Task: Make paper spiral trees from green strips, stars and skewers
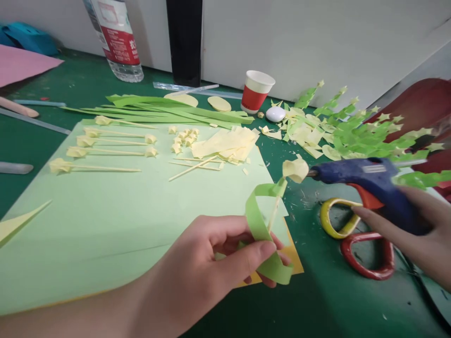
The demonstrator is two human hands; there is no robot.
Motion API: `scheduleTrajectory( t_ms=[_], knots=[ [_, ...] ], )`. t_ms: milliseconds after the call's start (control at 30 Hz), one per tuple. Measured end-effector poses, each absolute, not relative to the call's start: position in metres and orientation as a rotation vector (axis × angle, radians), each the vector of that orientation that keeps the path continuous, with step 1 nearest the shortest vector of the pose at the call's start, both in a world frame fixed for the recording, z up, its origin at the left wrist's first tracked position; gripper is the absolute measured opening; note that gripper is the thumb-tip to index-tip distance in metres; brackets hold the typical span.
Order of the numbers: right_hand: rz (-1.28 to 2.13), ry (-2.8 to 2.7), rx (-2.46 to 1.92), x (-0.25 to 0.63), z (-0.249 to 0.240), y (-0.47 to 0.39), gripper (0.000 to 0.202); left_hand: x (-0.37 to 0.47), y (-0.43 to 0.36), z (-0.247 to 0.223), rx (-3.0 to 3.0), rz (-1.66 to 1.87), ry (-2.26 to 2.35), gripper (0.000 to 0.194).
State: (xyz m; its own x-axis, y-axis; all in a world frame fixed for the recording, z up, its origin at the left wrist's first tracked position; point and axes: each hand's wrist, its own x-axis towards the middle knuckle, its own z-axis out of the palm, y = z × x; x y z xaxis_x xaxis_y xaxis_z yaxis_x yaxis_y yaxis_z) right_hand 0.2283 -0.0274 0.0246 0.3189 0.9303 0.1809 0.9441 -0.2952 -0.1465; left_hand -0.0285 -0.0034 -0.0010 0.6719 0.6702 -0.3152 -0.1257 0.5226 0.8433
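My left hand (232, 253) pinches a paper flower on a thin stick stem, with a pale yellow head (295, 170) at its top. A green paper strip (256, 211) is attached just under the head and curls down past my thumb. My right hand (419, 225) grips a blue hot glue gun (355, 170), one finger by its orange trigger. The gun's nozzle is right at the yellow head; whether it touches I cannot tell. Under the gun lie scissors with a yellow handle loop (326, 220) and a red one (368, 274).
Several yellow paper flowers on sticks (102, 152), folded stars (185, 138) and paper strips (225, 143) lie on a light green sheet (123, 211). Behind are green strips (169, 112), a paper cup (255, 96) and a bottle (121, 47). Green star-tipped stems (366, 134) stand back right.
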Motion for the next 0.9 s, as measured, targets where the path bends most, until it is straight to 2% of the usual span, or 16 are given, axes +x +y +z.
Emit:
scheduleTrajectory(
  t_ms=[100, 200, 300, 367, 567, 733, 900],
  knots=[
    [0.101, -1.782, -2.495, 0.235, 0.023, -0.012, 0.042, -0.029, -0.004, 0.0, 0.895, 0.511, 0.709, 0.012],
    [-0.143, -1.923, -2.335, 0.234, 0.021, -0.011, 0.05, -0.029, -0.005, 0.004, 0.913, 0.497, 0.762, 0.012],
    [-0.338, -2.057, -1.88, 0.217, 0.024, -0.024, 0.029, -0.027, -0.006, 0.009, 0.883, 0.496, 0.823, 0.012],
    [-0.183, -2.159, -1.579, 0.198, 0.028, -0.033, 0.006, -0.026, -0.006, 0.011, 0.873, 0.503, 0.836, 0.013],
    [0.481, -2.162, -1.312, 0.149, 0.035, -0.029, 0.011, -0.026, -0.005, 0.005, 0.989, 0.509, 0.798, 0.013],
    [0.685, -2.05, -1.323, 0.137, 0.038, -0.018, 0.009, -0.027, -0.005, -0.002, 1.029, 0.537, 0.76, 0.016],
    [0.851, -1.959, -1.355, 0.133, 0.038, -0.019, 0.008, -0.026, -0.005, -0.001, 0.952, 0.552, 0.719, 0.008]
  ],
)
